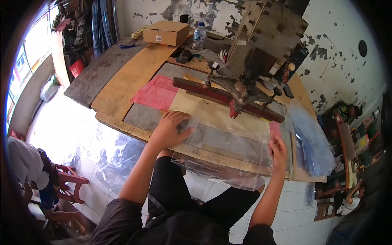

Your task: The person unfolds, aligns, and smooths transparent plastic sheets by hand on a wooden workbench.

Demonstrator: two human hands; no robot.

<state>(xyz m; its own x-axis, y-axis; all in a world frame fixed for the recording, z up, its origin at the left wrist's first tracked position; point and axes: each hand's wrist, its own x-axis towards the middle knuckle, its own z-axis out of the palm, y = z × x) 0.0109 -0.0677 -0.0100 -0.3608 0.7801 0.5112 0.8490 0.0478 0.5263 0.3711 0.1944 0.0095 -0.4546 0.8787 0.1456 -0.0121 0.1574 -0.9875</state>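
A clear plastic sheet (228, 136) lies across the front of the worktable, its near part hanging over the edge above my lap. My left hand (169, 128) rests at its left side, thumb and fingers apart. At the right side, my right hand (278, 152) has its fingers closed on the sheet's edge. Beyond the sheet stands a heavy press (255, 61) with a long red bar (212, 93) over a pale yellow sheet (184, 102). Pink material (154, 92) lies left of the bar, farther from me than my left hand.
Stacked clear bluish plastic (312, 141) lies at the table's right end. A cardboard box (166, 33) and a water bottle (199, 36) stand at the back. More plastic (118, 155) is on the floor at left. Other people sit at both sides, near a red stool (70, 179).
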